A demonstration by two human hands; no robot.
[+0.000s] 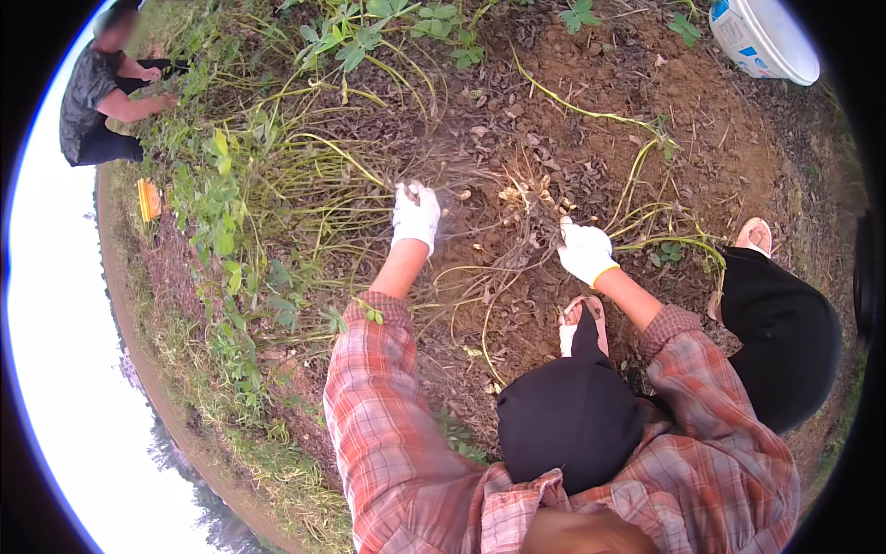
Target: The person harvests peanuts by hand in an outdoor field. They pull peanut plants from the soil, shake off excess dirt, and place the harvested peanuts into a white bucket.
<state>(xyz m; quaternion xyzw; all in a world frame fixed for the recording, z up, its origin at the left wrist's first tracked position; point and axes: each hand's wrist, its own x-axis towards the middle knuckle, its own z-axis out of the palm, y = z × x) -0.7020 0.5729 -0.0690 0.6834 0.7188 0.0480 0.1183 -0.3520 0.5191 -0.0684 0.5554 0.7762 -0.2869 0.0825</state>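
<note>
My right hand (585, 251), in a white knit glove with a yellow cuff edge, is closed around the lower stems of a peanut plant (633, 232). Its roots, with a cluster of pale peanut pods (526, 194), spread just beyond the fingertips. My left hand (417, 213), also white-gloved, is at the base of a dense row of peanut stems (332, 176). Its fingers are curled, with something brownish between them; whether they grip a stem cannot be seen. A loose pod (465, 194) shows between my hands.
Dry leaves and brown soil (616, 152) cover the ground. A white bucket (768, 41) is at the upper right, and an orange container (148, 199) at the left. Another person (104, 97) squats among the plants at upper left. My sandalled foot (585, 322) is close below my right hand.
</note>
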